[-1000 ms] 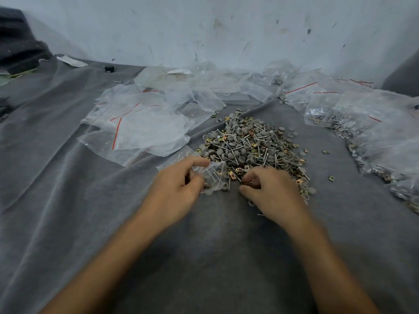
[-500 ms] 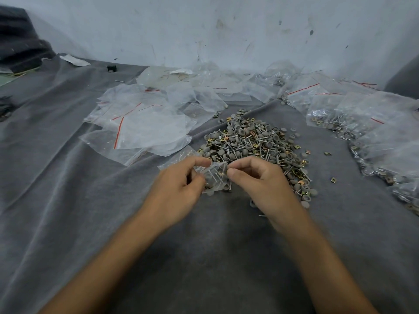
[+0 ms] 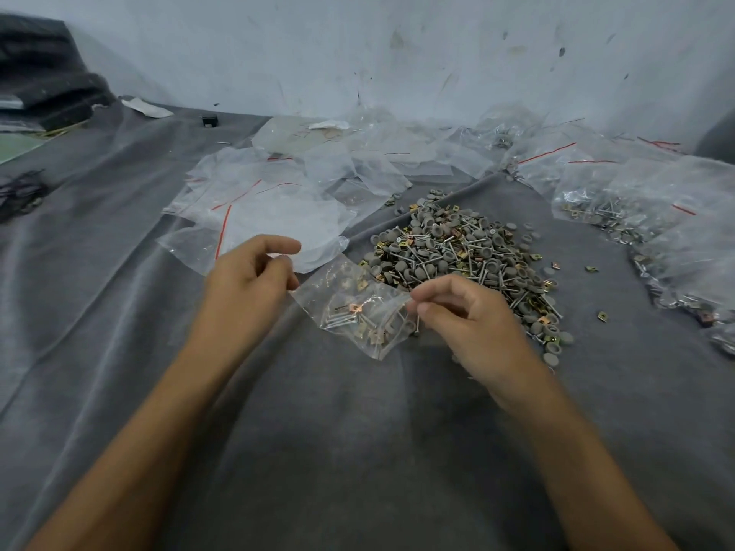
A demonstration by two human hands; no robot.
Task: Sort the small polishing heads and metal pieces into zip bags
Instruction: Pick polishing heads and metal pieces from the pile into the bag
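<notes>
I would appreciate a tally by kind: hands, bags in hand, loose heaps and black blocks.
Hands: 2 (left hand, right hand)
Small clear zip bag, pinched by both: 1
Heap of grey polishing heads and metal pieces: 1
Small black block: 1
Total: 5

Two bare forearms (image 3: 159,411) end in an ungloved left hand (image 3: 246,284) and right hand (image 3: 473,324), fingernails trimmed short.

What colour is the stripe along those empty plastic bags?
Red: a thin stripe on the clear empty bags, best seen in the head view.
</notes>
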